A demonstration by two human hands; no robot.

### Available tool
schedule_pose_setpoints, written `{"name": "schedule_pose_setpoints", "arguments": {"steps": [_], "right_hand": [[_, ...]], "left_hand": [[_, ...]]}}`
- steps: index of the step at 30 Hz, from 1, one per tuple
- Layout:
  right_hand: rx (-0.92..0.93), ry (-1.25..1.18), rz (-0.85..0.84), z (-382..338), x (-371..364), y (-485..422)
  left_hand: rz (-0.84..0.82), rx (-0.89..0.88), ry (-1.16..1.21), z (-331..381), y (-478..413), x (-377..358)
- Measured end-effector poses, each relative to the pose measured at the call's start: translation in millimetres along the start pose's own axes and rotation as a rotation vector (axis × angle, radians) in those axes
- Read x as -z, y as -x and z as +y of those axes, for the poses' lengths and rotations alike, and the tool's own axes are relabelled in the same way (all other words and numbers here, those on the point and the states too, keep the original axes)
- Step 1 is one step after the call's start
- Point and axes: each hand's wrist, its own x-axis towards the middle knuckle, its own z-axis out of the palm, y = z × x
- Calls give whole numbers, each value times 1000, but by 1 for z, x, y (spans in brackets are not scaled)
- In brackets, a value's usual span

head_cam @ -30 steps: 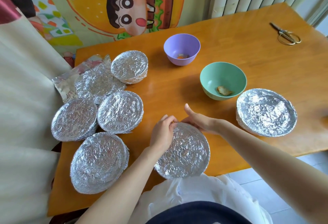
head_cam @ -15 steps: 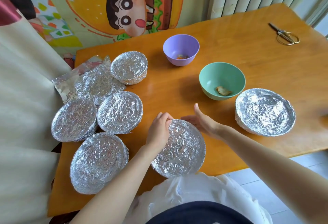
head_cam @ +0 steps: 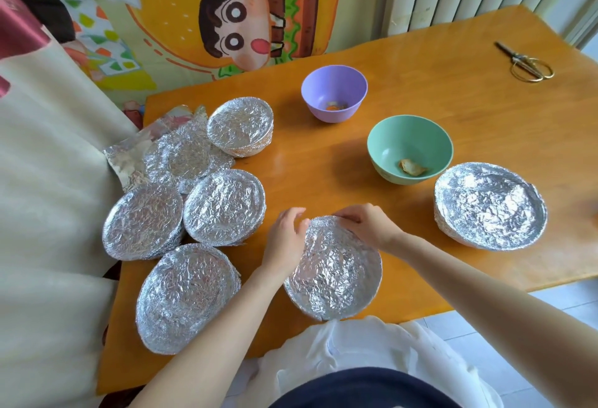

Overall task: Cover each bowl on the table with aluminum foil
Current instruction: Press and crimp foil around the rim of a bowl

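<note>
Fingers [head_cam: 295,213] of your left hand [head_cam: 284,241] curl round the far left rim of the foil-covered bowl [head_cam: 333,273]. Your right hand [head_cam: 367,225] curls over the far rim just beside them, pinching the foil. That bowl sits at the table's [head_cam: 323,174] near edge, under both hands.

Foil [head_cam: 488,204] hides the contents of every covered bowl around the green bowl [head_cam: 388,149]. On the near wrapped bowl [head_cam: 336,271], in front of the green bowl, the right hand [head_cam: 369,225] curls over the far rim, its fingertips out of sight. The scrap [head_cam: 412,168] in the green bowl (pale, crumpled) is too small to name. Right of it, the table [head_cam: 485,110] runs off the picture's edge.
</note>
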Motion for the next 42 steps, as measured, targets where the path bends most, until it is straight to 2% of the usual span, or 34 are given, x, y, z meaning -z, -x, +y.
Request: {"name": "schedule_pose_setpoints", "arguments": {"steps": [3,10,16,22,30,33,39,42], "right_hand": [[38,87,-52,-3,-1,-1],[91,170,-35,-16,-6,-10],[97,278,-135,-22,0,-13],[86,249,-122,-24,1,-16],[84,253,-105,-26,-4,-18],[87,275,-88,-24,-7,-15],[96,280,-173,-29,-4,-16],[-40,199,-201,-40,-6,-16]], "left_hand": [[-20,-43,-15,4,0,-2],[43,-62,-15,4,2,-9],[26,-73,-13,2,7,-11],[-51,-70,-33,3,4,-8],[-29,-74,-55,4,2,-8],[3,-96,-137,2,6,-7],[38,-66,-128,3,5,-6],[50,-80,-118,4,6,-5]]}}
